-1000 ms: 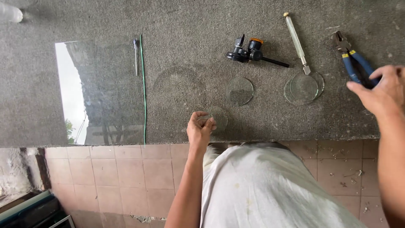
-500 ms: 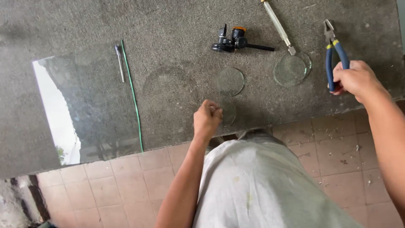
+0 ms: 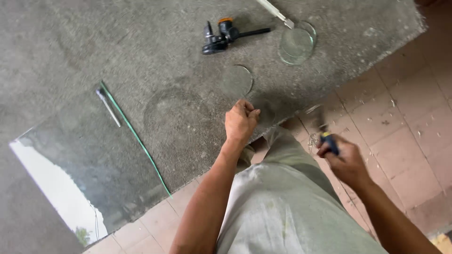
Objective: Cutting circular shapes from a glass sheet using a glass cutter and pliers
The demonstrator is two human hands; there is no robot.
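Note:
My left hand (image 3: 240, 121) is a closed fist at the front edge of the grey stone worktop (image 3: 141, 56), pinching a small round glass disc (image 3: 264, 112) that is hard to make out. My right hand (image 3: 346, 160) holds blue-handled pliers (image 3: 325, 131) off the table, over the tiled floor, blurred by motion. A second glass disc (image 3: 237, 81) lies flat just beyond my left hand. A larger glass disc (image 3: 296, 43) sits farther back, with a metal-tipped glass cutter (image 3: 275, 10) resting on its rim.
A big glass sheet (image 3: 89, 160) with a green edge lies at the left, overhanging the front edge, a small metal tool (image 3: 108, 107) on it. A black and orange suction tool (image 3: 226, 34) lies at the back. Glass chips litter the floor tiles (image 3: 391, 117).
My right hand lifted the blue pliers off the worktop's right side and brought them down toward my left hand. The view swung and tilted. My left fist stayed at the edge.

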